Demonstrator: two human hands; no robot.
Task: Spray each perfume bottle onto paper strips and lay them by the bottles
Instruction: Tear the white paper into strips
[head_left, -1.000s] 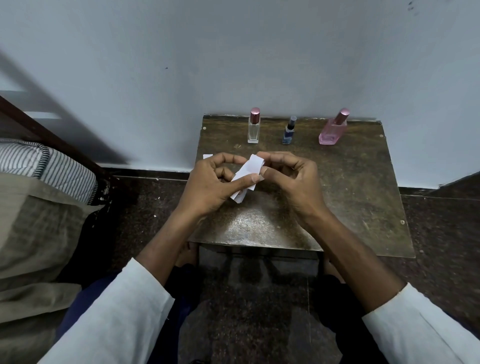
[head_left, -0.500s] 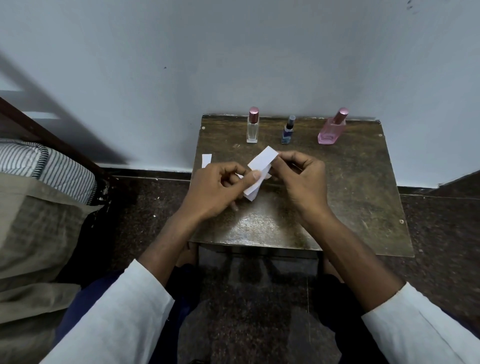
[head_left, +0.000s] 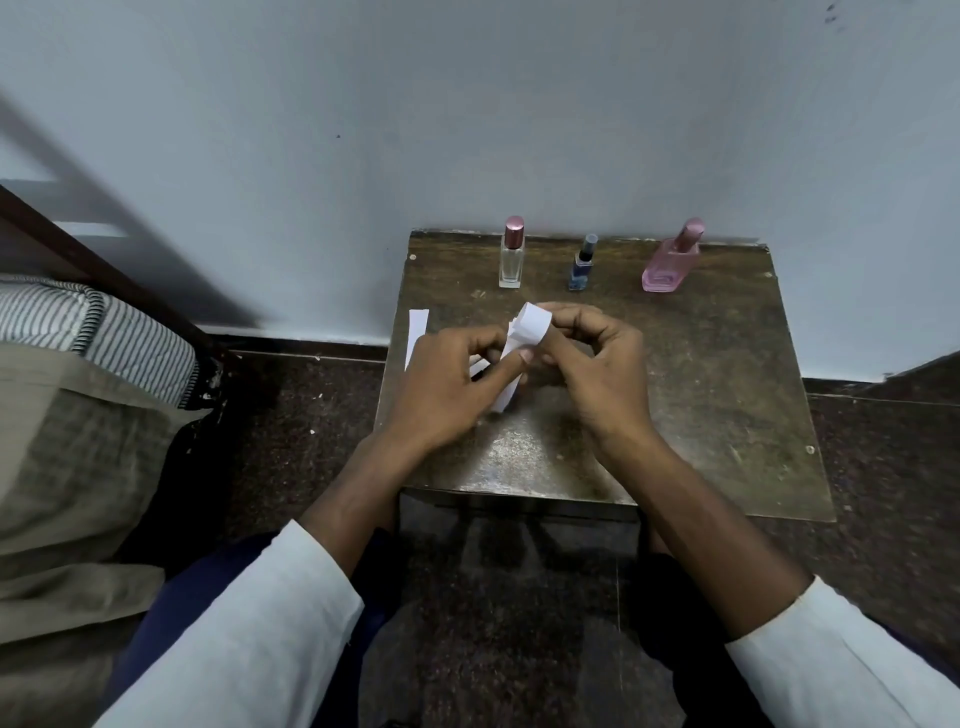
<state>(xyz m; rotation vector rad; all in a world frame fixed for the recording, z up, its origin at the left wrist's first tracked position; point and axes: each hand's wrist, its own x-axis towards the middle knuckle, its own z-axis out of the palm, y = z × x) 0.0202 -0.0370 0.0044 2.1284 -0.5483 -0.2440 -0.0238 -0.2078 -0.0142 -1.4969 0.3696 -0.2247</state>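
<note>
Over table (head_left: 727, 415) middle: left hand (head_left: 447, 395) and right hand (head_left: 597, 374) are pinching paper strips (head_left: 532, 325), separating one.
Far edge: three bottles (head_left: 511, 254) are waiting, capped.

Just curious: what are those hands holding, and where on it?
Both hands pinch a small bunch of paper strips: left hand at the middle, right hand at the curled top end.

The person is wearing a white long-sleeved top; the left sleeve (head_left: 249, 634) and the right sleeve (head_left: 836, 670) are both pushed up, leaving the forearms bare. Dark navy blue trousers (head_left: 171, 623) are showing at the knees. The left hand (head_left: 447, 384) and right hand (head_left: 597, 364) are wearing no gloves.
</note>
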